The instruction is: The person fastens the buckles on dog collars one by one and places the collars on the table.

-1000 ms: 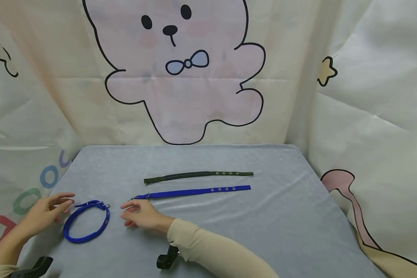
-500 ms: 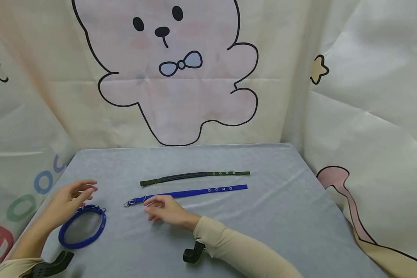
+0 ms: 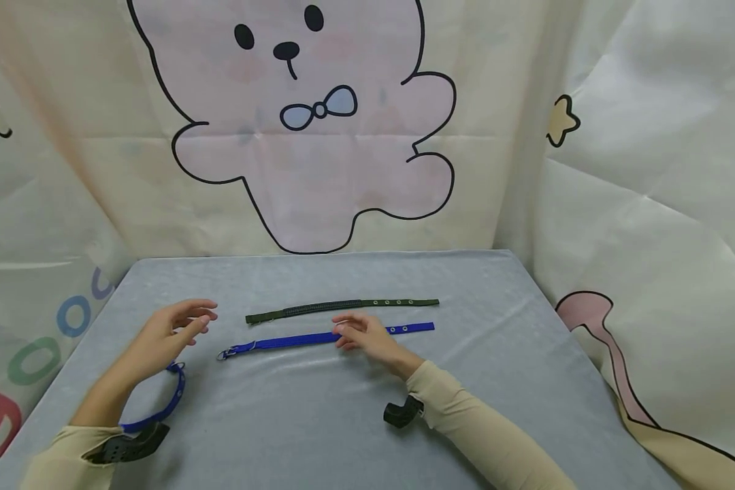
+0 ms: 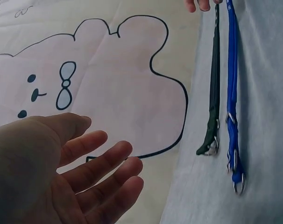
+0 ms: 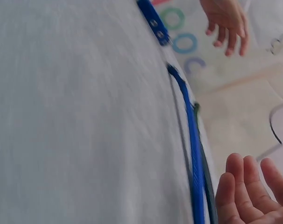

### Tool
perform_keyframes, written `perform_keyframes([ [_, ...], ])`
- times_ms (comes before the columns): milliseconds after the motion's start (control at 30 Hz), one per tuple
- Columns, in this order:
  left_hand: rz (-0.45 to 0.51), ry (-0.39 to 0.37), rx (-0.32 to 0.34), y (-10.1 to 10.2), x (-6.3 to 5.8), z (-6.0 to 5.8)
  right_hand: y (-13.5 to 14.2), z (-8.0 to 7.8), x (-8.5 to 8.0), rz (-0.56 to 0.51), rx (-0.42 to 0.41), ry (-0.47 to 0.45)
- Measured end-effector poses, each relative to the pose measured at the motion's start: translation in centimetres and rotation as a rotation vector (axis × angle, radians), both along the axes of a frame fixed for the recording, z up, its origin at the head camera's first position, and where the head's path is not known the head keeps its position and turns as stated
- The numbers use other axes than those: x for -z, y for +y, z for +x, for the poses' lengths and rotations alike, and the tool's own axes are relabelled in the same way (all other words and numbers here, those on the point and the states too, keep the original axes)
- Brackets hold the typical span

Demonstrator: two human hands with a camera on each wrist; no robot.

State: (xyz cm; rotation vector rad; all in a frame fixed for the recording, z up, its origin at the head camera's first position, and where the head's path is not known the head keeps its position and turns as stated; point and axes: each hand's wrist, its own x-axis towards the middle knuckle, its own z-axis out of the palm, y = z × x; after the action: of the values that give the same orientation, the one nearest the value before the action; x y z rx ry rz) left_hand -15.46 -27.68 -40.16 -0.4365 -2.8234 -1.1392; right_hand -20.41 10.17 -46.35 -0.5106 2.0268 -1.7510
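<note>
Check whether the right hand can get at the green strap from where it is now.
Probably yes. The right hand is empty and appears just short of the green strap, overlapping the straight blue strap in the head view. Nothing seems to lie on the green one.

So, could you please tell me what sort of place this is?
Probably a makeshift booth for table work: cartoon-printed sheets hang around a cloth-covered table, where straps lie.
</note>
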Motion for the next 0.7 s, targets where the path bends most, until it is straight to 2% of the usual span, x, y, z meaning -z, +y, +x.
perform_keyframes([
  [367, 0.056, -0.073, 0.062, 3.0, 0.7, -1.6, 5.6, -1.5, -1.5, 0.063, 0.141, 0.026],
  [567, 0.072, -0.085, 0.093, 3.9, 1.4, -2.4, 7.8, -2.2, -1.5, 0.112, 0.188, 0.068],
  [700, 0.076, -0.121, 0.109, 4.2, 1.9, -2.7, 9.3, -2.5, -1.3, 0.14, 0.221, 0.075],
])
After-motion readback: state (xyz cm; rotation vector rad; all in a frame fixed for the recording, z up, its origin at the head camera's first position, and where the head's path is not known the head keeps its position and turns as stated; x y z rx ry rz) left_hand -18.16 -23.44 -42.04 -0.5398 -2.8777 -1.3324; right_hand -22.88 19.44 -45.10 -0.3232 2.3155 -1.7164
